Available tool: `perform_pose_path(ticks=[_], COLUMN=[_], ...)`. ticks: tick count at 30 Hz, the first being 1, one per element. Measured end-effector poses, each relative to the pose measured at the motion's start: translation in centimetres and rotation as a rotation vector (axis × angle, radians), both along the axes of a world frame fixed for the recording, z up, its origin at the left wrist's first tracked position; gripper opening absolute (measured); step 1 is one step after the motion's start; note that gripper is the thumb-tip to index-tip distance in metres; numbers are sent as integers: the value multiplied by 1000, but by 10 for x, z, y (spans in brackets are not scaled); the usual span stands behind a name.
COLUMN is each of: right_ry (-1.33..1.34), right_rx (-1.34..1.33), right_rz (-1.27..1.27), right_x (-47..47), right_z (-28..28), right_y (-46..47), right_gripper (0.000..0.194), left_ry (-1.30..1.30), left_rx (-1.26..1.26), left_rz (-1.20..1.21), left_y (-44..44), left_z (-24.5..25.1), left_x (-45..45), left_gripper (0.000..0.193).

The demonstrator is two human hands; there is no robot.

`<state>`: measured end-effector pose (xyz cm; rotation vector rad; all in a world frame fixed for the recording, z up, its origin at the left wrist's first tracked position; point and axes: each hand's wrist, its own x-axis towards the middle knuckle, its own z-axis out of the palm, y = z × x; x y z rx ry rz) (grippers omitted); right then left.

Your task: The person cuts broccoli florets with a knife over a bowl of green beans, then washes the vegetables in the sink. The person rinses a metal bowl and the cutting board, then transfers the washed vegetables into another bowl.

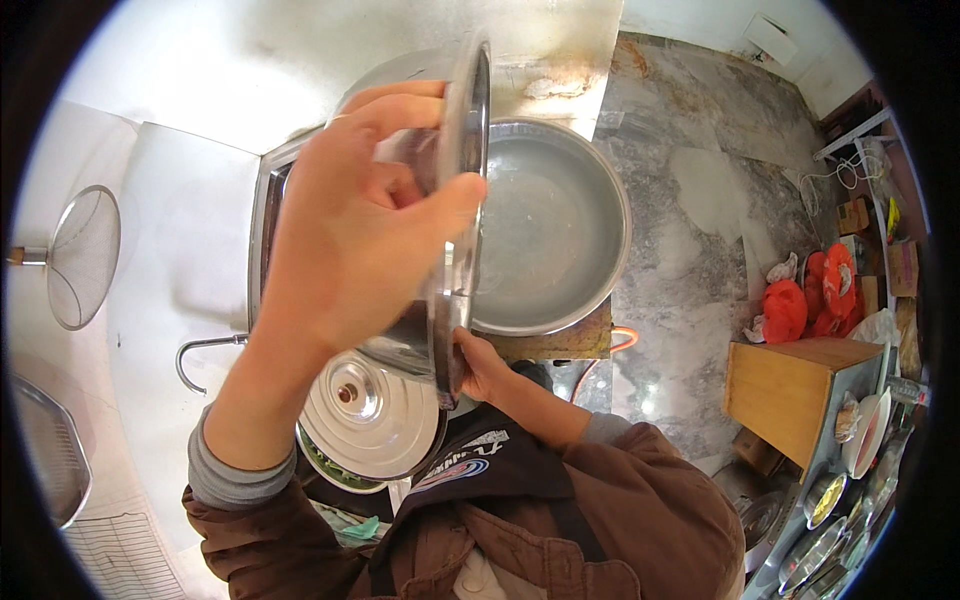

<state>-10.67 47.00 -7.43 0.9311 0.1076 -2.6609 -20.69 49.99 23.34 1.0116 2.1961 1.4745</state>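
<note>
A wide, round metal vessel or lid [466,277] stands tilted on edge before me, seen nearly side-on and slightly blurred. I cannot tell which it is. My left hand [345,202] grips its upper part, thumb on the rim and fingers behind. Low on the same rim, my right hand [478,366] holds the near end. Just right of it is a large round metal pot [551,232] with a grey interior; its left part is hidden, and I cannot tell whether it holds liquid. Below my left wrist, a ridged metal lid [367,427] with a knob partly covers a container of greens [337,472].
A curved metal faucet [206,343] juts out at left. Mesh strainers [84,255] and a wire rack [124,555] are along the left. An orange hose [624,341] runs beside the pot. Right stand a wooden cabinet [780,397], bowls [825,501] and red bags [785,309].
</note>
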Motion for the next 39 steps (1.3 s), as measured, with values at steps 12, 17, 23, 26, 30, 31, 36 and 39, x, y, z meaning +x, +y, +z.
perform_pose_path(ticks=[12,17,23,26,30,31,36,39], right_ry=[-82,215,588,726,701,650,837,710], right_rx=[385,872,1193,1132,953,926,1139,1139], right_rz=[-56,-16,428,798,1020,1048,1064,1115], right_x=[-12,-23,-50,-69,-114,-129,-251,-318], right_z=[26,62,103,98,53,36,-55,-98], right_y=[8,13,-85,-149,-224,-240,-323,-396], right_gripper=[26,31,32,33,38,39,34,31], left_ry=[-7,-237,-1090,-1124,-1106,-1099,-1029,-1027], left_rx=[-77,183,349,510,672,677,817,842], left_rz=[428,941,1203,1301,1553,1592,1833,1959], left_y=[-129,-301,-472,-523,-547,-547,-538,-529], left_z=[11,-56,-142,-158,-172,-176,-194,-200], left_x=[-7,25,168,226,263,266,255,241], left_gripper=[34,31,20,12,14,14,11,7])
